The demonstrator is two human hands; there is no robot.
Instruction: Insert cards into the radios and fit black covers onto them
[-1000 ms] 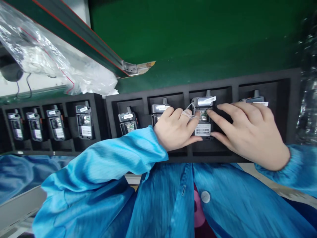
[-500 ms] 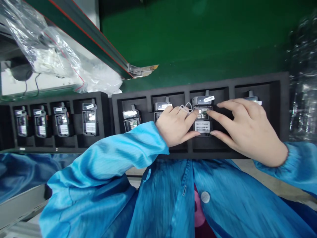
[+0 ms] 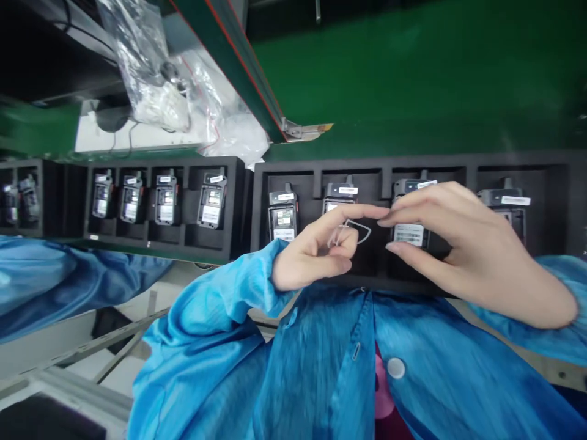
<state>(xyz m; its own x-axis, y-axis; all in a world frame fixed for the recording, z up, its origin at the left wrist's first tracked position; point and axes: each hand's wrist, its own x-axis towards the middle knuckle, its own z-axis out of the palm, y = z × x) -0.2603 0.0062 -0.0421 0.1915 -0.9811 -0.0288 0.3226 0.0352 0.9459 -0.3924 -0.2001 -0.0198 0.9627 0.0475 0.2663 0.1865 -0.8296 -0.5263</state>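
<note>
A black foam tray (image 3: 385,280) holds several dark handheld devices with white labels. My left hand (image 3: 321,247) is over the tray's middle, forefinger stretched to the right and the other fingers curled round a thin white cord (image 3: 362,231). Its forefinger tip meets the fingertips of my right hand (image 3: 477,250). My right hand's thumb and fingers are apart, beside a labelled device (image 3: 409,234) that they partly cover. Another device (image 3: 340,193) lies behind my left hand, one (image 3: 283,215) to its left, and one (image 3: 504,198) beyond my right hand.
A second foam tray (image 3: 178,239) with several devices lies to the left, and more devices are farther left. Clear plastic bags (image 3: 229,131) rest behind it. A green panel edge (image 3: 257,79) slants above. A co-worker's blue sleeve (image 3: 68,278) is at far left.
The view has shifted, so the trays appear farther right. My left forefinger has left the device and stretched toward my right hand's fingertips. My right hand now covers more of the device.
</note>
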